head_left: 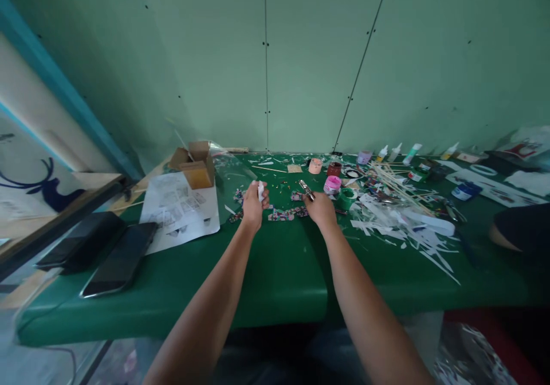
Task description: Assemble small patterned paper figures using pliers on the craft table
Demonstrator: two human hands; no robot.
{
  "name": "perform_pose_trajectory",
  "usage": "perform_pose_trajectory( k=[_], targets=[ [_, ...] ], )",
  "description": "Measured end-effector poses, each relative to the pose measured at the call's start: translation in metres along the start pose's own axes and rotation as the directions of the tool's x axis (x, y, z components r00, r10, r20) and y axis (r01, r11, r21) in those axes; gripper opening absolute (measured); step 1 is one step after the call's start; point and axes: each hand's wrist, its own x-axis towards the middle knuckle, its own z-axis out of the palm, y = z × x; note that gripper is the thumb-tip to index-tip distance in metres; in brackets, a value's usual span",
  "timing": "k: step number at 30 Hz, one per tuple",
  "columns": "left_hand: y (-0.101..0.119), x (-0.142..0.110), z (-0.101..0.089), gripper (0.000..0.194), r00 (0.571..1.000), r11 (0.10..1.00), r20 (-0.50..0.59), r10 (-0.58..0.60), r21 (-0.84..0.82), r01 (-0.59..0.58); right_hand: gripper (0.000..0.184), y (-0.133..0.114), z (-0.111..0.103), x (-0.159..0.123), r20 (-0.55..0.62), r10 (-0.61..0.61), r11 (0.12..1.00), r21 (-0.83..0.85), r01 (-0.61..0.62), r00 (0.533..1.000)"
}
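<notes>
In the head view my left hand (254, 201) is closed around a small white object (260, 191), which shows between thumb and fingers; its kind is too blurred to tell. My right hand (321, 208) grips a short silver-and-dark metal tool (306, 189) that points up and to the left. I cannot make out what kind of tool it is. Patterned multicoloured pieces (281, 215) lie on the green table (283, 276) between and around both hands. Close to my right hand stand an open pink paint jar (332, 186) and a green paint jar (348, 199).
Scattered white paper strips (399, 224) and thin sticks cover the right side. Glue bottles (412, 153) stand behind them. On the left are a printed sheet (180, 210), a cardboard box (197, 167) and a phone (120, 259). Another person's arm (515, 228) rests at the far right.
</notes>
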Motion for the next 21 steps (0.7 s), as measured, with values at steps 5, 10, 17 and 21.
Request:
perform_pose_trajectory(
  k=[5,10,17,21],
  targets=[
    [-0.010,0.005,-0.001,0.022,0.997,0.973,0.050,0.058,0.222,-0.068,0.031,0.007,-0.003,0.001,-0.108,0.020,0.999,-0.043,-0.025,0.994],
    [-0.018,-0.002,-0.008,0.024,0.966,0.767,0.238,0.100,0.599,-0.228,0.026,0.002,0.000,0.014,-0.077,-0.026,0.990,-0.139,0.015,0.997],
    [-0.037,-0.007,0.003,0.021,0.930,0.725,0.368,0.019,0.635,-0.266,0.018,-0.005,0.007,0.025,0.079,-0.101,0.982,-0.149,0.112,0.992],
    [-0.028,-0.013,0.012,0.025,0.953,0.824,0.304,-0.003,0.540,-0.170,0.025,0.001,0.001,0.016,-0.101,-0.112,0.990,0.079,0.120,0.989]
  ],
)
